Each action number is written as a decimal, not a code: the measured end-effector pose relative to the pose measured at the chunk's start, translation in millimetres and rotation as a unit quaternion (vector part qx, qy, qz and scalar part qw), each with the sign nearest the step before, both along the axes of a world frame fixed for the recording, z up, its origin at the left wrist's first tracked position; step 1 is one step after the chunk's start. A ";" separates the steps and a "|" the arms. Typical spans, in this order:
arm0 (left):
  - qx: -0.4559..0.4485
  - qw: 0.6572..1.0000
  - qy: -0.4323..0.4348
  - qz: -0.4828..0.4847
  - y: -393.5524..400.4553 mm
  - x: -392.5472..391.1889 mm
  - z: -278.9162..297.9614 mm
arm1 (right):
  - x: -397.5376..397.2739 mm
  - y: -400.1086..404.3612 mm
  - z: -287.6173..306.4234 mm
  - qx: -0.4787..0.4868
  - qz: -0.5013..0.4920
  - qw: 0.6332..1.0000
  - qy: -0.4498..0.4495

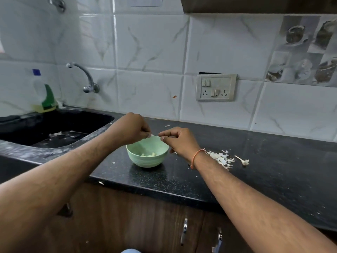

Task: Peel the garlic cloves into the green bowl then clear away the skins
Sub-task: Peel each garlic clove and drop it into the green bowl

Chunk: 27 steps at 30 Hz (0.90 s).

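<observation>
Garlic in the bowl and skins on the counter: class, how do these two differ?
The garlic is a few pale, chunky pieces gathered inside the green bowl; the skins are thin white flakes scattered loose on the black counter, right of the bowl. The garlic is contained; the skins spread wider. Both are whitish.

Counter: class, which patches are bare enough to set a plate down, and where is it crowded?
Free: the dark counter right of the skins toward the wall, and the front strip between the bowl and the counter edge. Crowded: around the bowl, where the left hand and right hand work, and the skin pile. Left is the sink.
</observation>
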<state>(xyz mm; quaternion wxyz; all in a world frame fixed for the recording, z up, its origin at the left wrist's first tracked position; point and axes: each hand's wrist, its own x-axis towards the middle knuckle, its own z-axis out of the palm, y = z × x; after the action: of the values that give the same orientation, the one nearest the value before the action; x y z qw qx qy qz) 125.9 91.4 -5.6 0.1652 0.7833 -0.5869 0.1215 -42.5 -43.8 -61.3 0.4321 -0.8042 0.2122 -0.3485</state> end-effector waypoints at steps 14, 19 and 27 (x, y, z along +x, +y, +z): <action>-0.032 0.991 -0.081 -0.103 -68.0 -109.5 -24.2 | -147.9 -84.3 -41.7 -0.214 -0.198 0.943 0.158; 0.022 0.991 0.002 -0.129 -122.2 -140.8 -67.2 | -183.0 -102.4 -68.2 -0.240 -0.232 0.926 0.176; 0.066 0.992 0.084 -0.066 -162.6 -125.3 -103.9 | -164.8 -130.3 -70.4 -0.278 -0.214 0.895 0.275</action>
<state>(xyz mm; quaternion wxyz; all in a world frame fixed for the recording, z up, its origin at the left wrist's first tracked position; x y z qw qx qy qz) 0.6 -71.1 -109.5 0.1690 0.7598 -0.6278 0.0050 -207.2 -174.1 -131.7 0.0308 -0.8904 0.3839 -0.2425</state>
